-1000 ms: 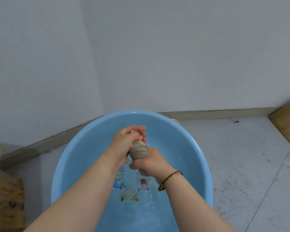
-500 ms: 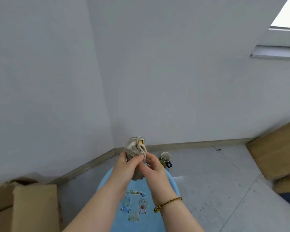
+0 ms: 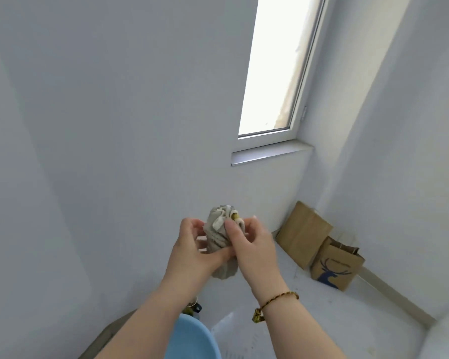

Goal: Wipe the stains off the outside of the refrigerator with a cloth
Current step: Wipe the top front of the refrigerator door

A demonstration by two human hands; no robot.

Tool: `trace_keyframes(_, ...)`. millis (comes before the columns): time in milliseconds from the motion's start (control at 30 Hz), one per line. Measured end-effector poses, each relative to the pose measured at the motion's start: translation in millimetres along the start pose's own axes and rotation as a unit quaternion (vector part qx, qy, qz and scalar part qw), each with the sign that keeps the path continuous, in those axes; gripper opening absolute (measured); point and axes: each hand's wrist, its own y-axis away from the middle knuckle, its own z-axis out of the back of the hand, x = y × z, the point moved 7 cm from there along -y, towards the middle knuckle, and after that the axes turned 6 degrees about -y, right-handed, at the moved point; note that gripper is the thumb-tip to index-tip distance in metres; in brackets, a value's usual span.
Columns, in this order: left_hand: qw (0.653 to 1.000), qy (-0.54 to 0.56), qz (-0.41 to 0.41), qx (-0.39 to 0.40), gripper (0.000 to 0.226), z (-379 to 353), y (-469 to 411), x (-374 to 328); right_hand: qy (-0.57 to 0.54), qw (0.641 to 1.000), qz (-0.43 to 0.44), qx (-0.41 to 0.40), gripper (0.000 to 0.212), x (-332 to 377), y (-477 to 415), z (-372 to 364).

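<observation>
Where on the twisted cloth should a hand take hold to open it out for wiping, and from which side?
Probably the loose folds at its top. The cloth stands upright as a tight roll, the left hand wrapped round its middle, so only the top is free. The right hand, already pinching there, can pull from the right.

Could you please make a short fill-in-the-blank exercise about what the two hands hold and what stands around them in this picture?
1. Both hands, the left hand and the right hand, grip a twisted grey ____ between them.
2. The braided brown-and-gold bracelet is worn on the ____ wrist.
3. The round plastic basin at the bottom edge is light ____.
4. The brown paper bag on the floor carries a dark blue ____ print.

Missing words: cloth; right; blue; deer
</observation>
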Motion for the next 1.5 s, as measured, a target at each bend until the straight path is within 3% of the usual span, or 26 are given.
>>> trace_keyframes(133,0.996,0.007,-0.052,0.075,0.037,-63.3,30.6,-43.9,0.065,0.992,0.064,-0.083,0.038,41.6,21.1,86.6)
trace_keyframes(233,0.98,0.117,-0.03,0.161,0.015,-117.8,59.9,-71.3,0.026,0.989,0.055,-0.137,0.033,62.3,46.1,160.6)
trace_keyframes(333,0.953,0.18,0.005,0.242,0.024,-173.4,86.0,-94.8,-0.013,0.984,0.035,-0.173,0.031,78.0,72.6,223.7)
trace_keyframes(467,0.957,0.18,0.018,0.226,0.021,-238.7,119.1,-126.1,-0.002,0.968,0.063,-0.241,0.035,101.3,113.2,312.1)
trace_keyframes(533,0.951,0.157,-0.001,0.266,0.017,-277.3,146.6,-147.3,0.014,0.96,0.084,-0.269,0.033,114.5,135.9,355.1)
trace_keyframes(600,0.947,0.117,-0.034,0.296,0.016,-313.1,174.8,-165.7,0.039,0.961,0.101,-0.256,0.027,125.9,155.2,386.6)
trace_keyframes(667,0.953,0.082,-0.073,0.283,0.013,-336.3,194.4,-179.1,0.054,0.973,0.083,-0.211,0.014,129.2,167.0,404.4)
trace_keyframes(733,0.952,0.072,-0.091,0.281,0.019,-361.8,214.1,-190.5,0.073,0.975,0.065,-0.197,0.014,129.7,183.5,432.4)
trace_keyframes(833,0.92,0.141,-0.05,0.362,0.019,-398.3,237.9,-201.2,0.061,0.971,0.066,-0.222,0.002,137.2,205.6,476.7)
trace_keyframes(900,0.894,0.167,-0.023,0.414,0.017,-423.2,254.7,-209.5,0.056,0.963,0.077,-0.252,0.011,140.9,222.4,509.8)
trace_keyframes(1133,0.88,0.205,0.032,0.428,0.024,-472.8,264.6,-221.1,-0.026,0.935,0.054,-0.348,0.018,137.1,252.5,584.9)
trace_keyframes(1233,0.87,0.216,0.041,0.442,0.018,-500.8,267.8,-223.4,-0.007,0.93,0.003,-0.367,0.005,122.1,257.9,608.1)
trace_keyframes(1367,0.866,0.196,0.03,0.459,0.013,-543.3,262.1,-224.8,-0.006,0.937,-0.037,-0.347,0.04,105.9,252.2,624.6)
trace_keyframes(1500,0.855,0.176,0.0,0.487,0.017,-586.9,259.2,-231.2,0.085,0.941,-0.026,-0.325,0.042,105.2,220.9,628.5)
